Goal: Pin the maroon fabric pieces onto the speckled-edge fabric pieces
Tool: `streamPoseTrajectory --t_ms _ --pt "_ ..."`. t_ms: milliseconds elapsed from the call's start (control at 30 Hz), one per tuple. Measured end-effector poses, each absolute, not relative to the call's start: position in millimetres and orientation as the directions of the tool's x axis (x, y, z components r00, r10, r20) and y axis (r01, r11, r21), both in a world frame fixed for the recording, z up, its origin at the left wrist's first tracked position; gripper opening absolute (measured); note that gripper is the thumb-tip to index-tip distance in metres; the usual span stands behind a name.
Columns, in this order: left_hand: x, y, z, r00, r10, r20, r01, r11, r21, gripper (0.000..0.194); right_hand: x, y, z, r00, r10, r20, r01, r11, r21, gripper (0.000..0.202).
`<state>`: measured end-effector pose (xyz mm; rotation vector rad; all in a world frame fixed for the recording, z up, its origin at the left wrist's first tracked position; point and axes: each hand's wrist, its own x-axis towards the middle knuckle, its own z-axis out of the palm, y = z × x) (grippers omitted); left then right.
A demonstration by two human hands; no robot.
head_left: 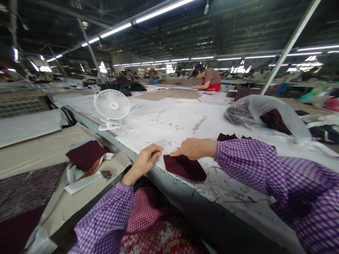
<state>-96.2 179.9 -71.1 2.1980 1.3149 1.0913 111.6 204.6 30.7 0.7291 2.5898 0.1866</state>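
Note:
A dark maroon fabric piece [185, 168] lies on the white table top by its near edge. My right hand [196, 148] is over its upper edge, index finger stretched out and pressing on the upper left corner; the other fingers are curled and partly hidden. Just left of the piece, my left hand [146, 159] hovers at the table edge with thumb and fingertips pinched together. Whatever sits between those fingertips is too small to make out. Behind my right wrist, more dark maroon fabric [226, 137] with a jagged edge shows partly.
A white fan [111, 104] stands at the table's left edge. Clear plastic bag [275, 111] with dark fabric lies to the right. Lower left, a beige surface [23, 158] bears maroon scraps [86, 153]. Across the table, another person [210, 78] leans over work. A slanted post [291, 46] rises at right.

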Motion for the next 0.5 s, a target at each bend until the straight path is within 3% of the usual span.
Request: streamPoseTrajectory --t_ms 300,500 --pt "-90.4 180.2 -70.4 0.394 0.796 0.459 0.624 -0.598 0.502 0.021 110.8 212.0 29.7 -0.792 0.485 -0.372 0.432 0.875 0.220 0.060" --pt "-95.3 179.1 -73.1 0.242 0.866 0.438 0.555 -0.494 0.670 0.018 104.5 208.1 19.3 -0.806 0.506 -0.307 0.424 0.856 0.297 0.052"
